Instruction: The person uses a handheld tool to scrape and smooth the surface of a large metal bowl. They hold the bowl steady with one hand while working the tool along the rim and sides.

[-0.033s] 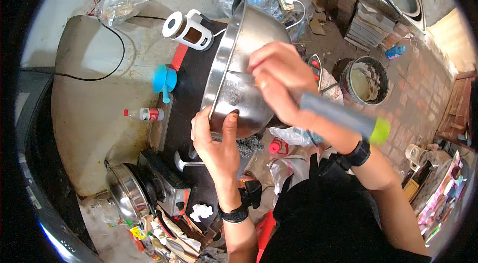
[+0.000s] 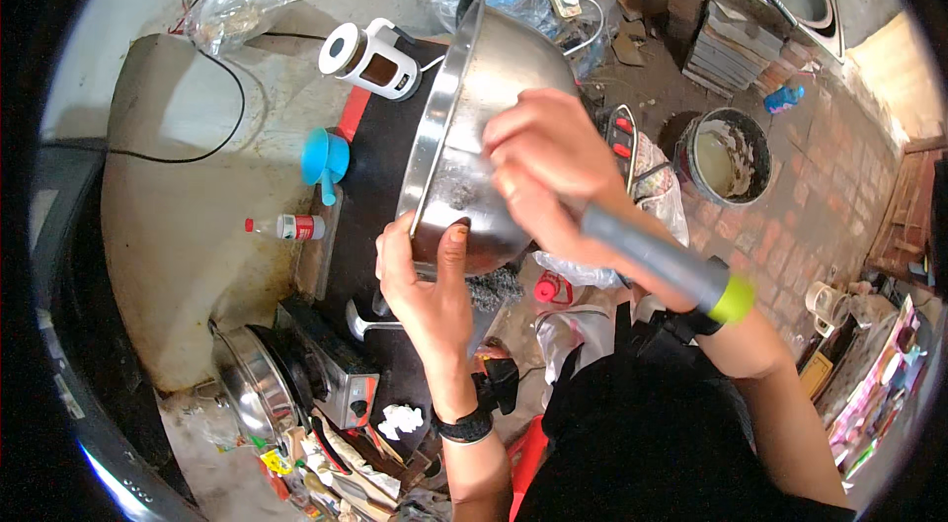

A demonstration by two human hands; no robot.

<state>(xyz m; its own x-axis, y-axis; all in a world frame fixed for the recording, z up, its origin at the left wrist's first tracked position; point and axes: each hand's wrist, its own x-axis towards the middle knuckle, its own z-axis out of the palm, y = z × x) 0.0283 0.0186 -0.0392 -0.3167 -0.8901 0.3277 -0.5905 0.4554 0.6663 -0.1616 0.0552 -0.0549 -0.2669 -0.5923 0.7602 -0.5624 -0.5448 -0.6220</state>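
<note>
A large stainless steel pot [image 2: 504, 53] is tipped on its side, with its rounded outer side toward my right hand and a black handle at its top. My left hand [image 2: 434, 275] grips the lower rim, thumb on the outside and fingers around the edge. Closed round a grey-handled tool with a lime-green end [image 2: 660, 263], my right hand [image 2: 548, 157] presses against the pot's outer wall. The tool's working end is hidden by the fingers. A dull dark patch marks the steel just below the right hand.
Behind the pot, a black counter [image 2: 380, 147] bears a white grinder-like appliance [image 2: 370, 63]. Left lie a blue dipper [image 2: 326, 161] and a red-capped bottle [image 2: 296, 227]. Nearer are a ladle [image 2: 365, 322] and another steel pot [image 2: 252, 379]. A bucket [image 2: 726, 159] stands on the brick floor.
My right hand and the tool have shifted a little left, the green end also dropping slightly. My left hand keeps its grip on the rim; the pot has barely moved.
</note>
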